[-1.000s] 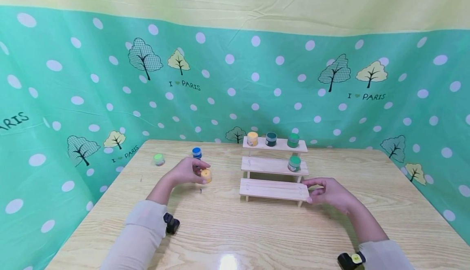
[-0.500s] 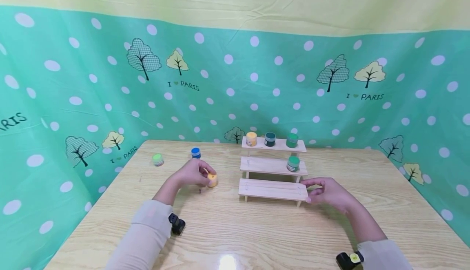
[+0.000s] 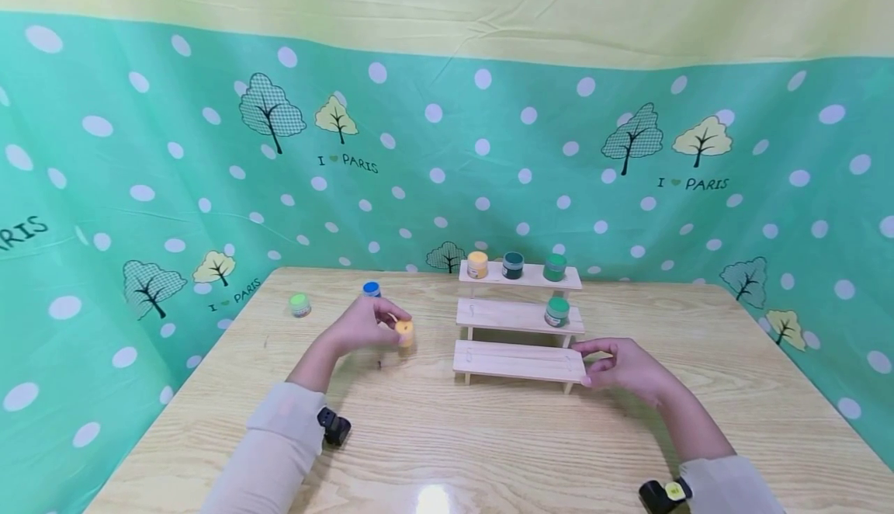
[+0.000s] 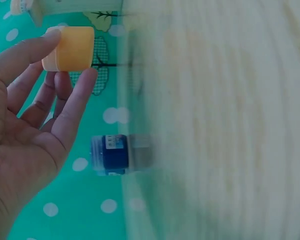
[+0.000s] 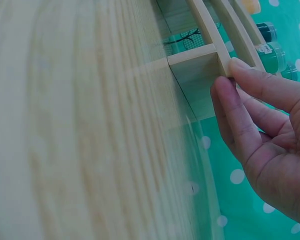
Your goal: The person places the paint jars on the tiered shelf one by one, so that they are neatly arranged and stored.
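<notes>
Thumb and fingers of my left hand [image 3: 365, 324] pinch a small orange-yellow paint jar [image 4: 76, 48], lifted off the table left of a three-step wooden display rack [image 3: 520, 362]. My right hand [image 3: 624, 368] holds the right end of the rack's lowest step, thumb and fingertips at its corner [image 5: 224, 65]. The top step carries a yellow jar [image 3: 478, 265], a dark teal jar [image 3: 513, 265] and a green jar [image 3: 555, 267]. Another green jar [image 3: 556, 311] stands at the right of the middle step. No jar stands on the lowest step.
Behind my left hand stands a blue jar [image 3: 372, 289], partly hidden in the head view. A light green jar [image 3: 299, 305] sits farther left on the wooden table [image 3: 489, 444]. A polka-dot cloth [image 3: 482, 149] hangs behind the table and along its sides.
My left hand has carried the orange-yellow jar a little to the right, dipping and then rising slightly. The right hand keeps its hold on the rack.
</notes>
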